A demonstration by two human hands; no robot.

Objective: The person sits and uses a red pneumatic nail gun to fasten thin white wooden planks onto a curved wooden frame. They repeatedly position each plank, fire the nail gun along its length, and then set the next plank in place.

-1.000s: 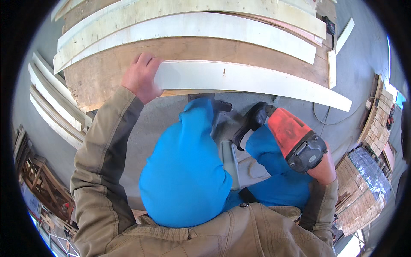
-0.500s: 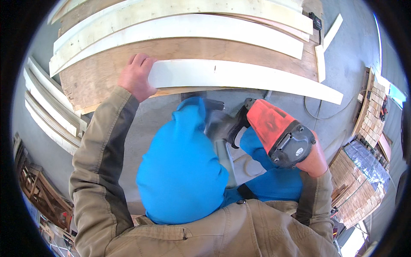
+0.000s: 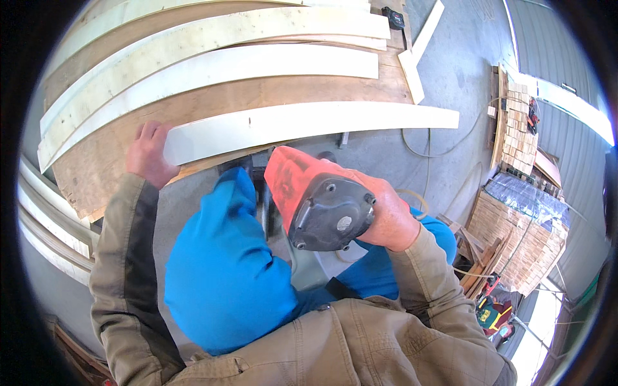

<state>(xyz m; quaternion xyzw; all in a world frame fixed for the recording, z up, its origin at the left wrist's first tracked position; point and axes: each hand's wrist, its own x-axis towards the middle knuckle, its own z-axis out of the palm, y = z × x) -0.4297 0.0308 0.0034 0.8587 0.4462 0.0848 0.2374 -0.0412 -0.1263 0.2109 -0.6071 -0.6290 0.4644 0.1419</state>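
A long white board (image 3: 309, 124) lies along the near edge of the plywood tabletop (image 3: 129, 154), its right end sticking out past the table. My left hand (image 3: 150, 154) is closed around the board's left end, the fingers on top. In my right hand (image 3: 394, 219) is a nail gun with a red body and a black end cap (image 3: 331, 215). It is held above my blue-clad legs, close to the board's near edge. The gun's body hides its nose and most of its handle, so I cannot tell whether it touches the board.
More pale boards (image 3: 270, 61) lie across the table behind. A small black device (image 3: 393, 18) sits at the table's far right corner, near crossed strips (image 3: 418, 55). A hose (image 3: 444, 154) curls over the floor. Wood stacks (image 3: 515, 225) stand at right, white boards (image 3: 55, 225) at left.
The nail gun has come up and left, nearer the board and my left hand. My view has swung to the right. My left hand keeps its grip on the board's end.
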